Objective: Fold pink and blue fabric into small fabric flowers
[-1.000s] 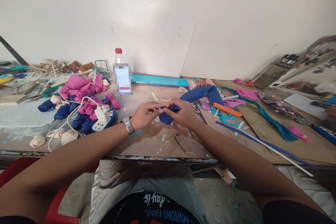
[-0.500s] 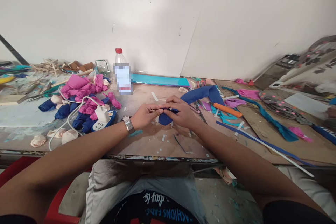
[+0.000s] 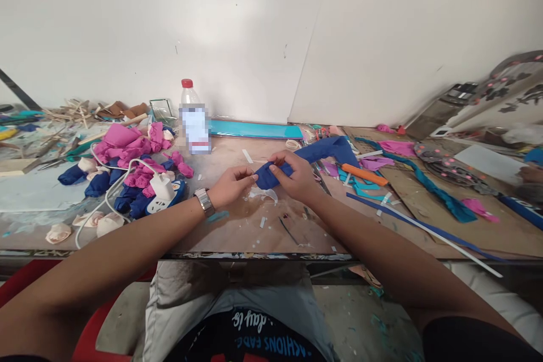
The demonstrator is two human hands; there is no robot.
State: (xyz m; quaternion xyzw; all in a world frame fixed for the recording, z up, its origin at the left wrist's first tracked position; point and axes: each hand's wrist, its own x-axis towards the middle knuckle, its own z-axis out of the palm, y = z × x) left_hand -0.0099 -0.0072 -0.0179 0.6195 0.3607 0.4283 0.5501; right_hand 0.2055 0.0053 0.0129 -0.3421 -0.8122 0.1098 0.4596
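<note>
Both my hands meet over the middle of the brown worktable (image 3: 237,226). My right hand (image 3: 294,176) pinches the rolled end of a dark blue fabric strip (image 3: 326,150), which trails away to the right behind it. My left hand (image 3: 231,185), with a metal watch on the wrist, has its fingers closed on the same blue roll from the left. The roll is held a little above the table. A small clear plastic scrap (image 3: 263,194) lies right under the hands.
A pile of pink and blue fabric rolls (image 3: 127,164) and a white power strip (image 3: 163,189) with cable lie at the left. A plastic bottle (image 3: 193,119) stands behind. An orange cutter (image 3: 363,174), teal strips and a long blue strip (image 3: 419,229) lie at the right.
The hands have lifted the blue roll slightly off the table and turned it, so the clear plastic scrap beneath now shows. The view shifted a little.
</note>
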